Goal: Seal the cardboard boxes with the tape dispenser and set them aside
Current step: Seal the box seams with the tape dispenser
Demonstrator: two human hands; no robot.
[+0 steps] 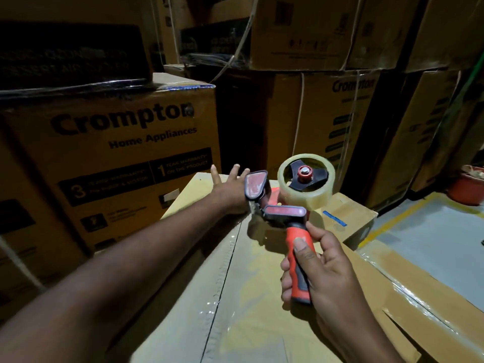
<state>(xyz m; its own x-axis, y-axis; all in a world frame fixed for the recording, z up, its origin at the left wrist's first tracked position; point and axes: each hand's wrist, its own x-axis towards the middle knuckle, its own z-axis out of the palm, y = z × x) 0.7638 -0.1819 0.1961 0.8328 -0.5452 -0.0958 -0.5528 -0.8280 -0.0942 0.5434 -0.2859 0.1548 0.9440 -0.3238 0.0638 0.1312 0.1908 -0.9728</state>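
Here, in a dim storeroom, a large brown carton (117, 153) printed "Crompton Home Appliances" stands at the left, with a darker carton (70, 53) stacked on top of it. The person's bare left arm reaches forward from the lower left, and the left hand (227, 187) lies at the far edge of a plain cardboard box (256, 310) in front of the person. Its fingers are straight and spread and grasp nothing. It is partly hidden behind the tool, so firm contact with the box cannot be confirmed. The box top fills the lower middle. A dark centre seam runs along it towards the viewer, covered by a glossy strip of clear tape (218, 305). Above the box top, right of the left wrist, is the tape dispenser (277, 213), red and black, with a nearly full roll of clear tape (309, 197) mounted on its hub. The right hand (324, 268) has its fingers and thumb wrapped around the dispenser's orange handle. Behind the roll sits a smaller cardboard box (351, 216) with a blue label. More Crompton cartons (327, 113) are stacked along the back. At the right are a grey floor with a yellow line (416, 208) and a red pot (466, 189).
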